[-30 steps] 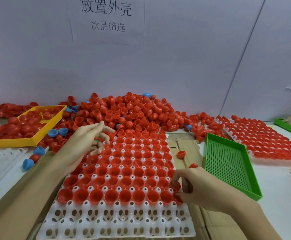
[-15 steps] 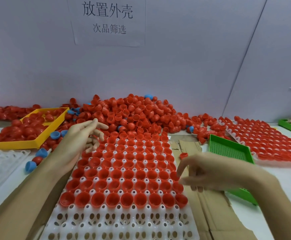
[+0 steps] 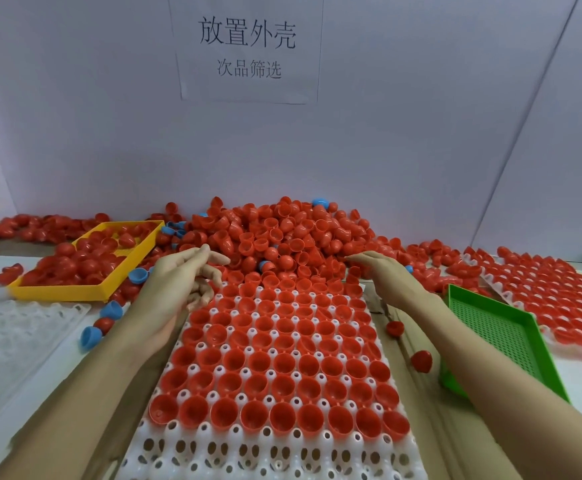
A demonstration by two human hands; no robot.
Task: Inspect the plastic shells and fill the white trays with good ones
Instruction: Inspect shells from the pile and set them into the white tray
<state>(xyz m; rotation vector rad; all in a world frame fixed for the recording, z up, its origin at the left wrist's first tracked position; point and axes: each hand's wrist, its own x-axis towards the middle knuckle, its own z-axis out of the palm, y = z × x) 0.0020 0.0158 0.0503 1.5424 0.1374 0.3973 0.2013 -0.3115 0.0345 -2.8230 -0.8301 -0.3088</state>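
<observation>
A white tray (image 3: 248, 452) lies in front of me, most of its cups filled with red shells (image 3: 282, 341); its nearest rows are bare. Behind it a big pile of loose red shells (image 3: 282, 233) rises against the wall. My left hand (image 3: 182, 282) hovers over the tray's far left corner, index finger and thumb stretched toward the pile, the other fingers loosely curled, holding nothing I can see. My right hand (image 3: 383, 275) reaches flat over the tray's far right corner, fingertips at the pile's edge, with no shell visible in it.
A yellow tray (image 3: 57, 292) with red shells sits at left, an empty white tray (image 3: 12, 327) before it. Blue shells (image 3: 92, 336) lie scattered between. An empty green tray (image 3: 490, 327) and another filled white tray (image 3: 542, 289) are at right. Two loose red shells (image 3: 421, 360) lie on cardboard.
My right hand left the tray's near right corner and moved forward to the pile's edge. My left hand stayed near the far left corner, shifting slightly toward the pile.
</observation>
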